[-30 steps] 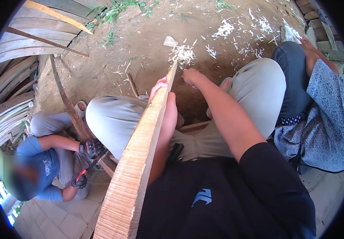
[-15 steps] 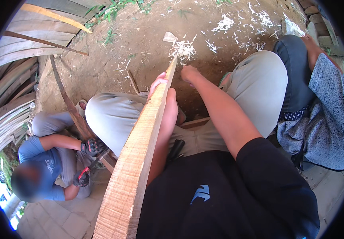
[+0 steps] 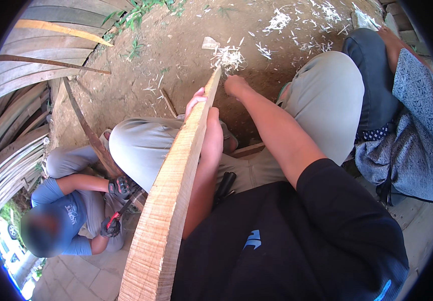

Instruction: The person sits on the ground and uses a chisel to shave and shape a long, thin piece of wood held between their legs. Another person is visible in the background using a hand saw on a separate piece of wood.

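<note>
The wooden plank (image 3: 176, 190) hides most of the left hand (image 3: 207, 125); its lower end is cut off.

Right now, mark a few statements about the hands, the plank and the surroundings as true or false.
1. The left hand grips the long wooden plank. True.
2. The right hand rests on the knee. False: it is by the plank's far end.
3. Wood shavings lie on the dirt ground. True.
4. The person in blue works bare-handed. False: that person wears dark gloves.
</note>
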The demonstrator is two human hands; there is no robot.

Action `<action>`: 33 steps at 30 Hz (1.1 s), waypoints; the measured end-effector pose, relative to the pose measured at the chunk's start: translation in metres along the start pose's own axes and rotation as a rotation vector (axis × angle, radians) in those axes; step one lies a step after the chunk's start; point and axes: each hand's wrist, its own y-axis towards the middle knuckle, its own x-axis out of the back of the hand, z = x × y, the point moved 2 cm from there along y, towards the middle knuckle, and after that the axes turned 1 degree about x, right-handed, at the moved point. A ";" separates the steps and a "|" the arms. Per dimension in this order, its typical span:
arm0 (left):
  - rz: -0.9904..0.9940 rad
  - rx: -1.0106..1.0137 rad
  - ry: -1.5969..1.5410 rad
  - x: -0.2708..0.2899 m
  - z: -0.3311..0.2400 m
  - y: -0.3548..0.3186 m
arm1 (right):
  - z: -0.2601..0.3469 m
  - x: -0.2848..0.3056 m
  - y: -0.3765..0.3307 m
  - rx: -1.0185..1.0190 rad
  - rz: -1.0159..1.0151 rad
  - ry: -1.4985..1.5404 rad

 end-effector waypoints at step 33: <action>0.139 -0.072 0.039 -0.001 -0.003 -0.004 | -0.013 -0.014 0.091 0.189 -0.126 -0.194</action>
